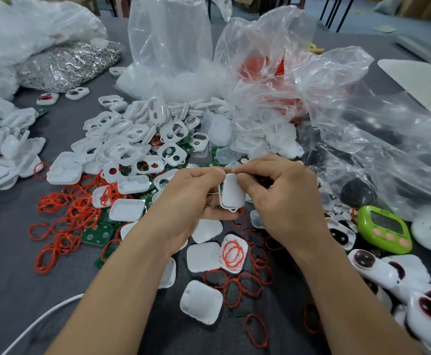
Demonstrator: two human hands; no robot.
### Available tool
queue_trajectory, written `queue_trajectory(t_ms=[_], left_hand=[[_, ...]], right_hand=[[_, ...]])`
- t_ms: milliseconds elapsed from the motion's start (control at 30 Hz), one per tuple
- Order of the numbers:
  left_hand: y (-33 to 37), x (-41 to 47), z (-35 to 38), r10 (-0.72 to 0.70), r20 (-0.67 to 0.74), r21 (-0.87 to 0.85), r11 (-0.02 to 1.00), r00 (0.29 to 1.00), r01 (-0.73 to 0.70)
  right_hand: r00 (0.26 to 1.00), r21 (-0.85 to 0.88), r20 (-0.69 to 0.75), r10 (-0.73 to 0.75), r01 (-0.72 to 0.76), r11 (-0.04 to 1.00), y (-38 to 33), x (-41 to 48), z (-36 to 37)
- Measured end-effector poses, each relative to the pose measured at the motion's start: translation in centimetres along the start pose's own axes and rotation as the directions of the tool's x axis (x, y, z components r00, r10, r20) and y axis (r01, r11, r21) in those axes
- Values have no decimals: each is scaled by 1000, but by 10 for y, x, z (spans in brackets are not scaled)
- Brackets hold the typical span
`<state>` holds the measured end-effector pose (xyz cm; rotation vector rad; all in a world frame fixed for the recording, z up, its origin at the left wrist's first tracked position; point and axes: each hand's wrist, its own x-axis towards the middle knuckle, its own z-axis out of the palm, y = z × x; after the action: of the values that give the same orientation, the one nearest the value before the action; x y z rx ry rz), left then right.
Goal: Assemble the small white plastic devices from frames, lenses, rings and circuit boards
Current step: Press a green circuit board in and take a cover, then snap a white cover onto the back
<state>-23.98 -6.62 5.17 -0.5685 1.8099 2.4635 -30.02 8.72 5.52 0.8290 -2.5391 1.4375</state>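
Two hands: left hand (183,198) and right hand (286,198) meet at frame centre, both gripping one white device (232,192) above the table.
Left fingers: curled under and behind the device, thumb pressed to its upper edge.
Right fingers: thumb and forefinger pinch the device's top edge; the other fingers are curled in.
Device: plain white back faces the camera, with a small loop at its lower end and a green sliver at its left edge.
Middle bag: tall clear bag (168,47) at upper centre, open-mouthed, with white parts heaped in its bottom.
Red bag: crumpled clear bag (281,42) just right of it, holding a mass of red rings (260,70).
Silver bag: clear bag (68,65) at upper left, packed with small shiny metal pieces.
Far-right bag: large clear bag (388,149) sprawling down the right side; the dark round shapes inside cannot be made out.
Shell as dish: one white shell (233,253) below the hands lies open side up, with red rings in it.
Loose heaps: white frames (137,139) piled beyond the hands; loose rings (78,208) and green circuit boards (98,233) lie left of the left wrist.
Right edge: green timer (383,229) beside finished devices (378,272) stacked toward the lower right corner.
Open room: bare grey table (12,265) at lower left, crossed by a white cable (42,319).
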Motion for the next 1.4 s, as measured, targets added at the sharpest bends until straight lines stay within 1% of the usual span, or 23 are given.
queue_trajectory(t_ms=[200, 400, 500, 567, 633, 700, 767, 867, 967, 1100, 1233, 1300, 1400], left_hand=[[-2, 1, -2, 6, 3, 15, 1000, 1000, -6], [-2, 0, -3, 15, 13, 24, 1000, 1000, -15], [-2, 0, -4, 24, 20, 10, 1000, 1000, -24], [-1, 0, -4, 24, 19, 7, 1000, 1000, -24], [-1, 0, -4, 26, 22, 17, 1000, 999, -26], [0, 0, -4, 39, 30, 38, 998, 999, -41], [0, -1, -4, 58, 34, 64, 996, 998, -60], [-1, -2, -3, 94, 49, 90, 991, 994, -98], [-1, -2, -2, 125, 58, 102, 986, 990, -130], [-2, -4, 0, 152, 51, 109, 982, 987, -157], [-4, -3, -2, 159, 11, 139, 977, 987, -159], [-4, -3, -2, 162, -3, 140, 977, 987, -160], [-3, -2, -3, 165, -29, 116, 980, 986, -161]], right_hand=[[994, -58, 7, -109, 109, 992, 2, -2, 4], [994, -28, 21, -110, 110, 994, 4, -1, 8], [999, 48, -7, -41, 41, 998, 5, -1, 9], [997, 120, -22, 72, -68, 990, 6, -1, 10], [980, 182, -21, 196, -189, 965, 8, -1, 11], [958, 238, 32, 283, -283, 929, 11, 0, 11], [944, 283, 96, 314, -329, 901, 13, 1, 10], [930, 378, 117, 349, -367, 850, 13, 1, 10], [926, 456, 86, 368, -365, 812, 12, 2, 10], [933, 490, 40, 358, -330, 807, 9, 1, 11], [935, 424, -60, 349, -293, 857, 12, 1, 14], [937, 438, -40, 347, -296, 849, 11, 1, 12], [936, 485, 76, 345, -337, 807, 9, 2, 7]])
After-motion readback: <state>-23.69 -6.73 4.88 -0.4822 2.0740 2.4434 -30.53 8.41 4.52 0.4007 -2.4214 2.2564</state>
